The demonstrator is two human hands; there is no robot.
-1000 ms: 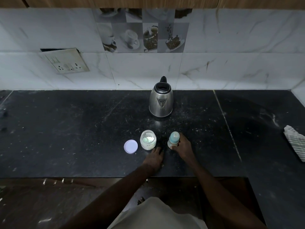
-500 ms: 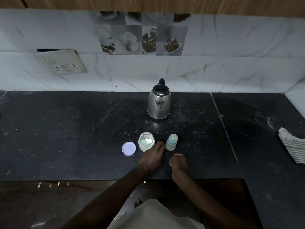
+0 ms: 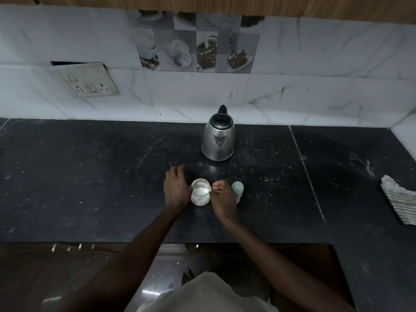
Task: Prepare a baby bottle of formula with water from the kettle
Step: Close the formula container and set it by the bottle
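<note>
Formula jar (image 3: 201,192): between the hands. Left hand (image 3: 176,190): palm down, fingers relaxed. Right hand (image 3: 223,198): fingers curled, grasp indiscernible. Bottle (image 3: 238,188): just right of it.

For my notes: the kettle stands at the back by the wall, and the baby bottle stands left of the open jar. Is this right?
No. The head view shows the baby bottle right of the open jar. The kettle does stand by the wall.

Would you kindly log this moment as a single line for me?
left hand: open, beside uncovered jar | right hand: curled at jar rim | bottle: upright, top on | kettle: untouched
</note>
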